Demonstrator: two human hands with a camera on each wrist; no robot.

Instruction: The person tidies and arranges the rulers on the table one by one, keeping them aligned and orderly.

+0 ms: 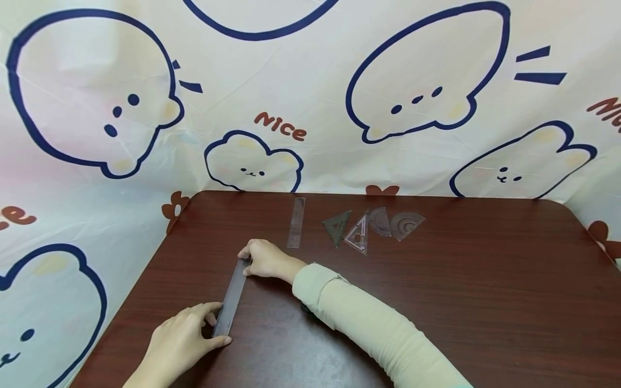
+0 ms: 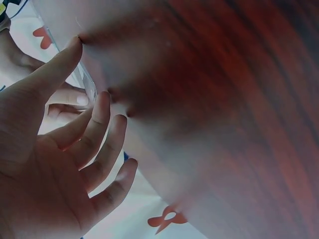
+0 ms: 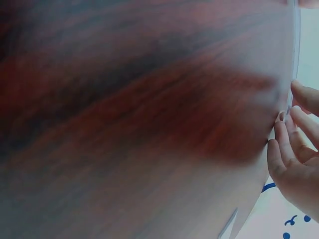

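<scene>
A clear, greyish straight ruler (image 1: 234, 299) lies slanted on the brown table, left of its middle. At its near end my left hand (image 1: 181, 337) holds it, thumb on one side and fingertips on the other. My right hand (image 1: 267, 258) pinches the far end between thumb and fingers. In the left wrist view the left hand (image 2: 65, 174) has its outer fingers spread, and the ruler (image 2: 88, 82) shows edge-on beside the fingertips. The right wrist view catches the right hand (image 3: 299, 159) at the ruler's edge (image 3: 296, 50).
Farther back lie a second clear ruler (image 1: 296, 223), a greenish set square (image 1: 336, 223), a clear set square (image 1: 352, 238) and two protractors, one a half-disc (image 1: 380, 221), the other fan-shaped (image 1: 405, 224). A printed cloth (image 1: 320, 81) hangs behind the table (image 1: 485, 291).
</scene>
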